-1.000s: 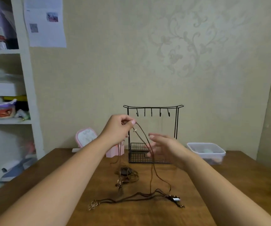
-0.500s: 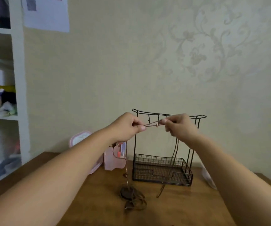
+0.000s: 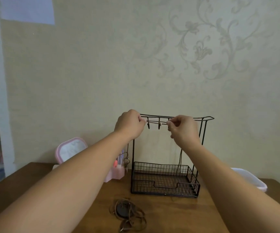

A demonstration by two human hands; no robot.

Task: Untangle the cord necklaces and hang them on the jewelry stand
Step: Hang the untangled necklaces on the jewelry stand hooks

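1. Cord necklace (image 3: 156, 122) stretched taut and level between both hands, right at the hook row under the top bar of the jewelry stand (image 3: 203, 132); small pale bead at mid-span, just beside the second hook; touching a hook or not – cannot tell
2. Left hand (image 3: 130, 124) pinching the left end of the span, fingers curled tight round the cord; right hand (image 3: 183, 128) pinching the right end between thumb and fingertips, remaining fingers curled
3. Slack hanging down from both hands: one strand beside the left post with a metal pendant or clasp at its end, another dropping behind the right wrist towards the wire basket at the base
4. Handling, judged: thin, light, fully limp cord, no stiffness, so needs tension from two points to steer onto a hook; not fragile, but prone to snagging on neighbouring hooks and re-knotting if let slack; best held close either side of the target hook, as now
5. Second necklace (image 3: 127, 214) loosely bunched with a dark round pendant on the table (image 3: 161, 214), near the front of the stand, not yet hung
6. Surface: brown wooden top, flat; stand upright on it near the wall
7. Room: pale patterned wallpaper behind; pink pen holder (image 3: 117, 172) and pink-rimmed lid just left of the stand; clear plastic box (image 3: 252, 180) far right; white shelving at left edge
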